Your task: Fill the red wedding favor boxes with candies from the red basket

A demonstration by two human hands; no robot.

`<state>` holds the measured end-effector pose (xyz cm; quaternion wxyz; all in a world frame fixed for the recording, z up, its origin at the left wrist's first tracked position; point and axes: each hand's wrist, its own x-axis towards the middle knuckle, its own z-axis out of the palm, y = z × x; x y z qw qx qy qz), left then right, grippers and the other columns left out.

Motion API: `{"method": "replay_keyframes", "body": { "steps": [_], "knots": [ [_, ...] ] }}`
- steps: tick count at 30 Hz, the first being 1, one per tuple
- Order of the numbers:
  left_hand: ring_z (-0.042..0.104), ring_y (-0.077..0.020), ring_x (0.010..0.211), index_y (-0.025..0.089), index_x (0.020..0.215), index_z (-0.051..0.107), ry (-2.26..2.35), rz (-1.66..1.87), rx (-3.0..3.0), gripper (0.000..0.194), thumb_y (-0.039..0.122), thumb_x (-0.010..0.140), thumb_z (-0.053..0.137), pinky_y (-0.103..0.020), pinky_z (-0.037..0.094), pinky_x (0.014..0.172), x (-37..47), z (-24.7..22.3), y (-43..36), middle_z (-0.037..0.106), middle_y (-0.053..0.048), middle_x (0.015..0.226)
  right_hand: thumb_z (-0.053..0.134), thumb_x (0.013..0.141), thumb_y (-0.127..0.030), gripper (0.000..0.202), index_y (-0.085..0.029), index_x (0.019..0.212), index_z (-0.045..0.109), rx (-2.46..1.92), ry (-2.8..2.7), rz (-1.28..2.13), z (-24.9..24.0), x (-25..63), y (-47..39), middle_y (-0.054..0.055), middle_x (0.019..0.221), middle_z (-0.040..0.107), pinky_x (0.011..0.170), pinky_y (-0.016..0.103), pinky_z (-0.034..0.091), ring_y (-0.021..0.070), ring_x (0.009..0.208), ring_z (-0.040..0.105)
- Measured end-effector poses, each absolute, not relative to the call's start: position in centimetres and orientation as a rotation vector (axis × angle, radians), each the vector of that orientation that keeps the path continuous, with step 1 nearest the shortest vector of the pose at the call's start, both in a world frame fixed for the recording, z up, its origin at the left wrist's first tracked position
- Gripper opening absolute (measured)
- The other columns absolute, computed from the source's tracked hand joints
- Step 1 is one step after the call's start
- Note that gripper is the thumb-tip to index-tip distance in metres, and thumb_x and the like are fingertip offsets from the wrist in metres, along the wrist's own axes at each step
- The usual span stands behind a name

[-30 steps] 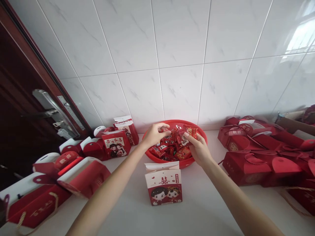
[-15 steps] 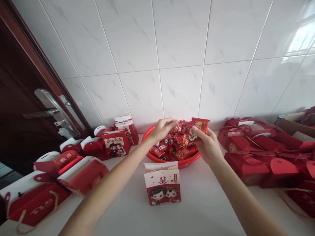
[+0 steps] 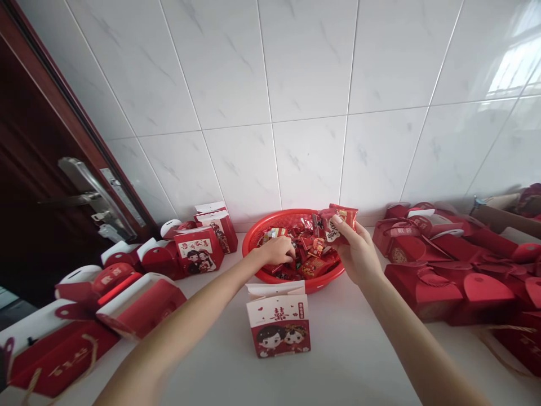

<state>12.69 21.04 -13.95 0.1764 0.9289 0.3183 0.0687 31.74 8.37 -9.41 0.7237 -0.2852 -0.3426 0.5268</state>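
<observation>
My left hand is down in the red plastic basket, its fingers curled among the wrapped candies. Whether those fingers pinch a candy is hidden. Over the basket's right side, my right hand is closed on several red candy packets, which stick out between thumb and fingers. In front of the basket stands an upright red and white gift box with two cartoon faces. Its top flaps are up, and neither hand touches it.
On the left stand several red gift boxes, some with rope handles. More red boxes crowd the right side of the white table. A tiled wall rises behind, and a dark door with a metal handle is at the left.
My left hand has gone from above the basket, beside the packets, down into the candies, and its fingers have curled. My right hand still holds the packets in nearly the same place.
</observation>
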Motion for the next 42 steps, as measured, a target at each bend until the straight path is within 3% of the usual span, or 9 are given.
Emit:
{"method": "replay_keyframes", "body": {
  "steps": [4, 8, 11, 16, 21, 24, 30, 35, 42],
  "knots": [
    [0.064, -0.0198, 0.073, 0.02, 0.063, 0.074, 0.968, 0.443, 2.487, 0.011, 0.017, 0.072, 0.069, -0.029, 0.045, 0.072, 12.2, -13.4, 20.2, 0.073, -0.003, 0.072, 0.093, 0.061, -0.043, 0.039, -0.017, 0.083, 0.075, -0.632, -0.751, 1.193, -9.6, 31.6, 8.5, 0.001, 0.08, 0.071, 0.056, 0.023, 0.055, 0.0141, 0.071, 0.065],
    [0.066, -0.0165, 0.062, 0.019, 0.08, 0.073, 1.013, 0.784, 2.256, 0.02, 0.032, 0.086, 0.059, -0.027, 0.049, 0.064, 11.3, -12.4, 18.5, 0.072, -0.002, 0.07, 0.092, 0.062, -0.042, 0.037, -0.02, 0.087, 0.076, -0.572, -0.737, 1.321, -9.6, 31.9, 8.7, 0.001, 0.085, 0.072, 0.061, 0.026, 0.057, 0.0164, 0.077, 0.066],
    [0.072, -0.0193, 0.073, 0.017, 0.096, 0.073, 0.982, 1.03, 2.076, 0.031, 0.044, 0.089, 0.058, -0.029, 0.054, 0.067, 10.5, -11.5, 16.8, 0.076, -0.006, 0.083, 0.089, 0.068, -0.042, 0.031, -0.024, 0.09, 0.077, -0.521, -0.707, 1.445, -9.7, 32.0, 8.9, 0.0, 0.091, 0.075, 0.074, 0.031, 0.059, 0.0207, 0.089, 0.07],
    [0.071, -0.0228, 0.096, 0.018, 0.09, 0.079, 0.738, 1.407, 1.709, 0.023, 0.037, 0.078, 0.078, -0.032, 0.056, 0.083, 9.7, -10.6, 13.3, 0.078, -0.008, 0.102, 0.084, 0.076, -0.042, 0.026, -0.022, 0.092, 0.077, -0.497, -0.788, 1.546, -10.2, 31.3, 8.7, 0.003, 0.101, 0.076, 0.093, 0.037, 0.056, 0.0245, 0.106, 0.067],
    [0.07, -0.0218, 0.097, 0.02, 0.083, 0.081, 0.662, 1.458, 1.753, 0.013, 0.033, 0.079, 0.08, -0.031, 0.057, 0.082, 9.7, -9.9, 10.3, 0.077, -0.008, 0.1, 0.08, 0.08, -0.043, 0.027, -0.021, 0.095, 0.078, -0.45, -0.927, 1.657, -10.4, 30.2, 7.4, 0.004, 0.101, 0.075, 0.089, 0.037, 0.056, 0.0232, 0.1, 0.067],
    [0.07, -0.0215, 0.099, 0.02, 0.083, 0.08, 0.651, 1.497, 1.779, 0.01, 0.025, 0.074, 0.082, -0.031, 0.057, 0.085, 9.6, -9.5, 9.3, 0.075, -0.008, 0.101, 0.083, 0.078, -0.041, 0.025, -0.021, 0.092, 0.079, -0.43, -0.963, 1.652, -10.0, 30.0, 6.4, 0.003, 0.094, 0.076, 0.08, 0.029, 0.056, 0.0186, 0.087, 0.068],
    [0.07, -0.0184, 0.086, 0.019, 0.104, 0.076, 0.746, 1.422, 1.695, 0.032, 0.025, 0.073, 0.083, -0.028, 0.059, 0.077, 9.2, -9.0, 8.2, 0.076, -0.008, 0.1, 0.087, 0.073, -0.039, 0.019, -0.024, 0.081, 0.078, -0.43, -0.971, 1.598, -9.3, 30.0, 5.4, -0.001, 0.077, 0.074, 0.071, 0.025, 0.055, 0.0157, 0.07, 0.067],
    [0.072, -0.0205, 0.089, 0.018, 0.109, 0.074, 0.771, 1.363, 1.755, 0.033, 0.027, 0.077, 0.079, -0.032, 0.061, 0.08, 9.2, -8.4, 7.0, 0.077, -0.007, 0.099, 0.085, 0.074, -0.041, 0.022, -0.022, 0.082, 0.079, -0.509, -1.051, 1.498, -8.8, 30.0, 4.4, 0.002, 0.078, 0.073, 0.07, 0.026, 0.055, 0.0171, 0.069, 0.066],
    [0.072, -0.0183, 0.09, 0.02, 0.123, 0.069, 0.738, 1.344, 1.799, 0.045, 0.023, 0.079, 0.078, -0.029, 0.061, 0.082, 8.6, -8.0, 5.7, 0.076, -0.005, 0.094, 0.088, 0.07, -0.042, 0.023, -0.022, 0.073, 0.076, -0.544, -1.026, 1.476, -8.9, 30.1, 3.6, 0.001, 0.069, 0.069, 0.064, 0.026, 0.053, 0.0163, 0.064, 0.062]
  ]
}}
